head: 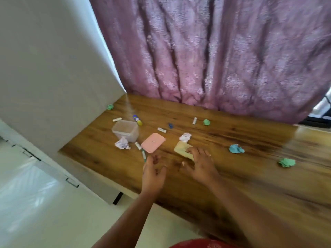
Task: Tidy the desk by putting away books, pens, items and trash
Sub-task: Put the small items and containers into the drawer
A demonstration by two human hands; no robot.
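On the wooden desk [232, 145] a clear plastic box [125, 131] stands open, its pink lid [153, 142] lying beside it. Crumpled paper lies scattered: a white ball [122, 144], another white ball [185, 137], green balls [206, 122] [110, 107] [286, 162] and a blue ball [236, 149]. Small markers [162, 129] [194, 120] [143, 156] and a glue stick [137, 120] lie about. My left hand [154, 173] hovers open, near the lid's front corner. My right hand [201, 162] has spread fingers reaching over a pale yellow pad [181, 148].
A pink curtain [215, 54] hangs along the desk's far edge. A white panel [53, 72] stands against the desk's left side. A small blue item [171, 125] lies mid-desk. White floor shows lower left.
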